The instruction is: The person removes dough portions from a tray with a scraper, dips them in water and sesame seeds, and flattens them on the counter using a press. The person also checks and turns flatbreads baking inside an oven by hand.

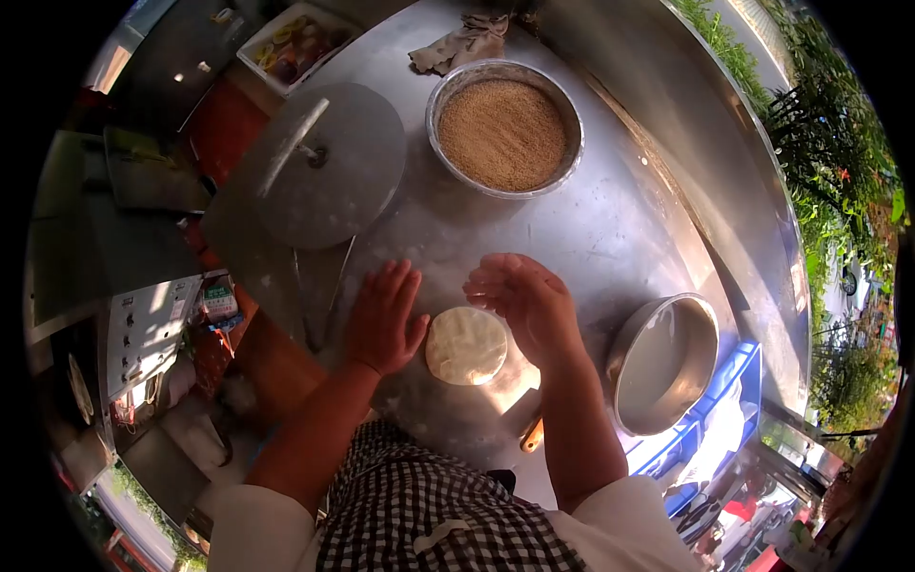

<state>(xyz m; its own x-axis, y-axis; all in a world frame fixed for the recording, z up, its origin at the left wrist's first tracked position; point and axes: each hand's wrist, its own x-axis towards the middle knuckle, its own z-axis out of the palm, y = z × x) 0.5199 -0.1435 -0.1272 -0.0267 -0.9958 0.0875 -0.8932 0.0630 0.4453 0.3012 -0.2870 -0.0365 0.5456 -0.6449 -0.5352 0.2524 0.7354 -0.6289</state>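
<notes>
A flat round of pale dough (pixel 466 346) lies on the steel worktop (pixel 572 253) in front of me, with shallow dents across its top. My left hand (pixel 385 319) is just left of it, palm down, fingers stretched out and the thumb near the dough's edge. On the other side, my right hand (pixel 527 303) is raised at the dough's upper right edge, turned partly on its side with fingers extended. Neither hand holds anything. A wooden handle (pixel 532 436) shows beside my right forearm; the rest of that tool is hidden.
Beyond my hands stands a metal bowl of tan, sesame-like seeds (pixel 502 133). Left of it is a round metal plate (pixel 357 133) with a bar handle. A round pan (pixel 709 348) holds whitish liquid at right, beside a blue crate (pixel 748 367). A crumpled cloth (pixel 464 45) lies at the back.
</notes>
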